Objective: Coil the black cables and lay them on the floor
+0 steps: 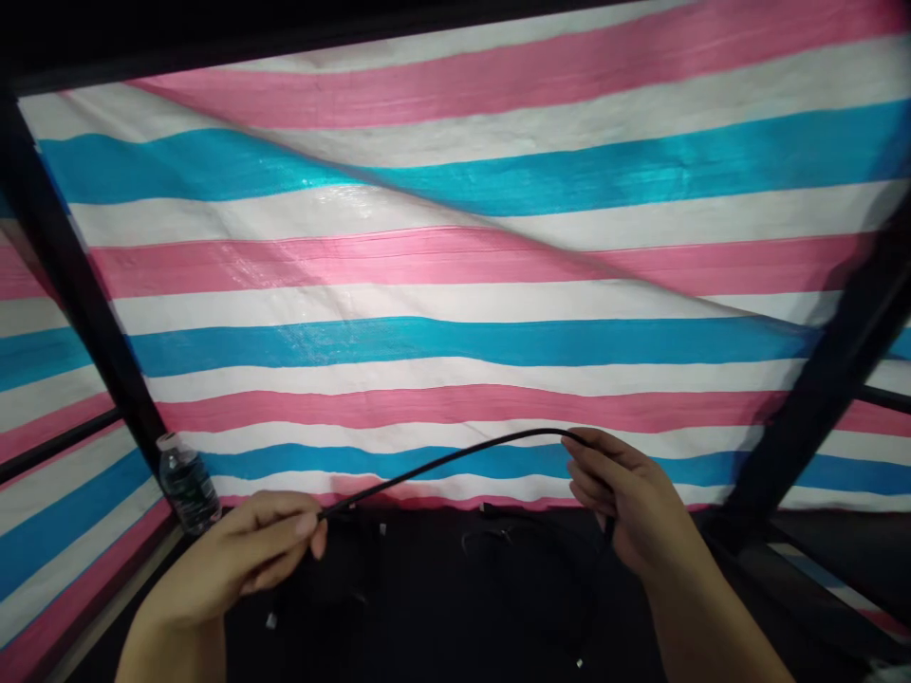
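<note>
A thin black cable (455,455) arches between my two hands above the dark surface. At the lower left, my left hand (274,541) pinches one part of it between thumb and fingers. My right hand (616,484), at the right and slightly higher, has its fingers closed round another part, and some cable hangs below that hand. Both ends of the cable are hard to make out against the dark background.
A clear plastic bottle (189,486) stands at the left, beside a dark frame post (78,275). More dark cables with small light connectors lie on the black surface (427,626). Behind hangs a striped pink, blue and white sheet (455,341); another dark post rises at the right.
</note>
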Action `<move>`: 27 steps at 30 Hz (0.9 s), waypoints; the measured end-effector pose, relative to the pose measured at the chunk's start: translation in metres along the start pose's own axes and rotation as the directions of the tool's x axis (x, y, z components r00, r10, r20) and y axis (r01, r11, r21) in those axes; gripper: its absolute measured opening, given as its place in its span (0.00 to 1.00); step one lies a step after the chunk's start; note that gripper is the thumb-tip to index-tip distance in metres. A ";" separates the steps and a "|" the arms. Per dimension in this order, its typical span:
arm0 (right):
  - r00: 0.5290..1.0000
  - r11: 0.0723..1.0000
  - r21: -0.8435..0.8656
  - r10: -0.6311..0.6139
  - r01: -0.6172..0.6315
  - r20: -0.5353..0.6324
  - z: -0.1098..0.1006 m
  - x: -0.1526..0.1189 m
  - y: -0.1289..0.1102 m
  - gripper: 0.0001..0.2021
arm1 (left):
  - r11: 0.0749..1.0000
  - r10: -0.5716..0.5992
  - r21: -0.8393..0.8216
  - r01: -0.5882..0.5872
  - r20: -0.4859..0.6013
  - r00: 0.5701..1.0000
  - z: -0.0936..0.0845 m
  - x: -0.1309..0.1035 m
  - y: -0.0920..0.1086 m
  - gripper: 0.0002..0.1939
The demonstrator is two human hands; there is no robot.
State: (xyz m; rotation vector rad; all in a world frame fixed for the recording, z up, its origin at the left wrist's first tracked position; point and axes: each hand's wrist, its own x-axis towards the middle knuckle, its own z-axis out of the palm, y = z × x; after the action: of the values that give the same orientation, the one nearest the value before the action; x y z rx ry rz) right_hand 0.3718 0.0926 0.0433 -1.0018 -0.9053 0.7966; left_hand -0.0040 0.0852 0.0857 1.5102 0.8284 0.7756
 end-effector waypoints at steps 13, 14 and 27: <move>0.766 0.942 -0.320 0.134 0.098 0.629 0.036 -0.050 -0.018 0.14 | 0.953 -0.144 0.285 0.106 0.115 0.983 0.036 0.009 0.006 0.20; 0.818 0.971 -0.236 0.117 0.024 0.564 0.029 -0.046 -0.017 0.14 | 0.960 -0.118 0.267 0.084 0.112 0.987 0.027 0.006 0.002 0.21; 0.989 0.744 0.668 -0.076 -0.028 0.127 -0.025 0.004 -0.008 0.05 | 0.991 0.132 0.028 -0.132 -0.393 0.910 -0.037 -0.001 -0.017 0.19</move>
State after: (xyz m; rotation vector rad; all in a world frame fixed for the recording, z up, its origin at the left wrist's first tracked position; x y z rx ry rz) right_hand 0.3966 0.0849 0.0451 -0.2905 -0.6631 1.0822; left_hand -0.0373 0.1047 0.0719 1.4410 1.0286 1.2078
